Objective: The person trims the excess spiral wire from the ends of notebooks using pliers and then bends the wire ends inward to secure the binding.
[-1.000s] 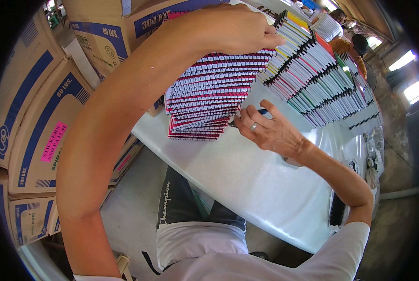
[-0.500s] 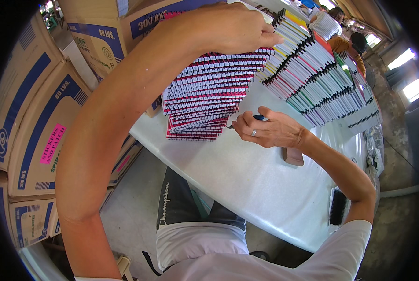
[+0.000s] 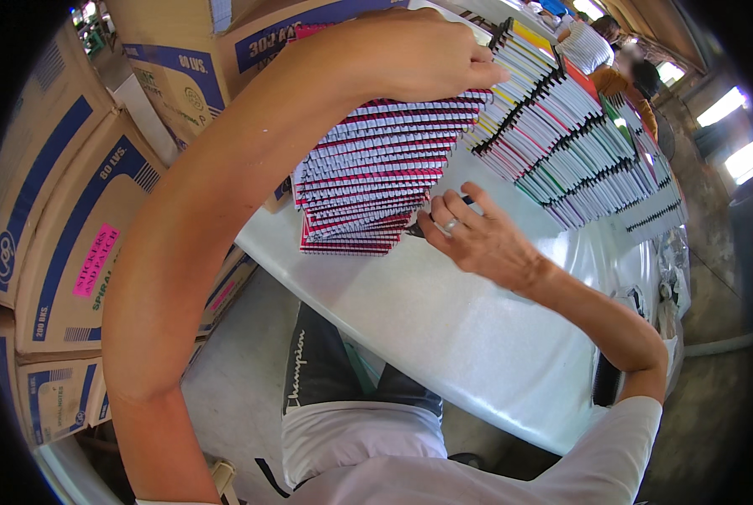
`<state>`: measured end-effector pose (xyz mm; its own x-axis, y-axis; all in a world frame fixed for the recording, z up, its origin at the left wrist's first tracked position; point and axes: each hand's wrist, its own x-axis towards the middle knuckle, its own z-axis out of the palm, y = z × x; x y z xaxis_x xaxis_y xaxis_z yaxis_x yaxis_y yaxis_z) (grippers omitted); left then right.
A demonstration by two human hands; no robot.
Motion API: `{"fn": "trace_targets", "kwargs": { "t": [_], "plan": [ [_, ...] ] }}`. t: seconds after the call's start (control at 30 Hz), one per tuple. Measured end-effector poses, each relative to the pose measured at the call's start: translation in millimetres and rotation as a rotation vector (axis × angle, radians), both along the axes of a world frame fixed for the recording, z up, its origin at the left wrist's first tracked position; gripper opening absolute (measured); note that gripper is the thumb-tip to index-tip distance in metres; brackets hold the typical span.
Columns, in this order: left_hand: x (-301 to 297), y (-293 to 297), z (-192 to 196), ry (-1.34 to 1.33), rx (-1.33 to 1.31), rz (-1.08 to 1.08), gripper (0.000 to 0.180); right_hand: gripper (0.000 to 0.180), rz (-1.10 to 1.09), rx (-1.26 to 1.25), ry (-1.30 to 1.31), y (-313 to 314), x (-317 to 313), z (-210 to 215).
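A tall leaning stack of spiral notebooks [image 3: 376,164], with pink-red covers and dark coil bindings facing me, stands on the table. My left hand [image 3: 452,63] lies over its far upper end, fingers curled at the corner of the top notebooks. At the stack's lower right edge, my right hand [image 3: 482,236], with a ring on it, is closed around a slim dark hand tool [image 3: 413,229]. The tool's tip points at the coils of the lower notebooks. Fingers cover most of the tool, so its exact kind cannot be made out.
Rows of more spiral notebooks [image 3: 562,126] lie fanned to the right on the pale table [image 3: 444,328]. Cardboard boxes [image 3: 82,244] are piled along the left. A black brush-like object [image 3: 605,380] sits near the right edge. Other people [image 3: 591,46] are at the far right.
My right hand has turned, its wrist lower and its fingers more raised; the tool's tip stays by the stack. My forearm now covers the small brown block. The left hand has hardly moved.
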<state>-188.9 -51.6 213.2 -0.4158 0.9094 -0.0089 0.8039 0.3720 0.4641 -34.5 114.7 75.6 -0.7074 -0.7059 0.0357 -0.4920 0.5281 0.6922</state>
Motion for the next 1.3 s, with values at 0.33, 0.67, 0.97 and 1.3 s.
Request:
{"fn": "trace_targets", "kwargs": {
  "t": [0.33,0.67,0.97,1.3],
  "plan": [
    [-1,2,-8,0.078,0.084,0.0,0.049,0.033,0.262,0.203,0.09,30,-23,3],
    [-17,14,-29,-0.28,0.18,-0.053,0.042,0.035,0.317,0.251,0.098,23,-22,5],
    [-11,10,-4,0.077,0.506,-0.406,0.044,0.027,-0.272,0.182,-0.045,-38,11,-5],
    [-14,19,-7,0.367,0.433,-0.382,0.054,0.041,0.196,0.106,0.126,56,-10,7]
  ]
}}
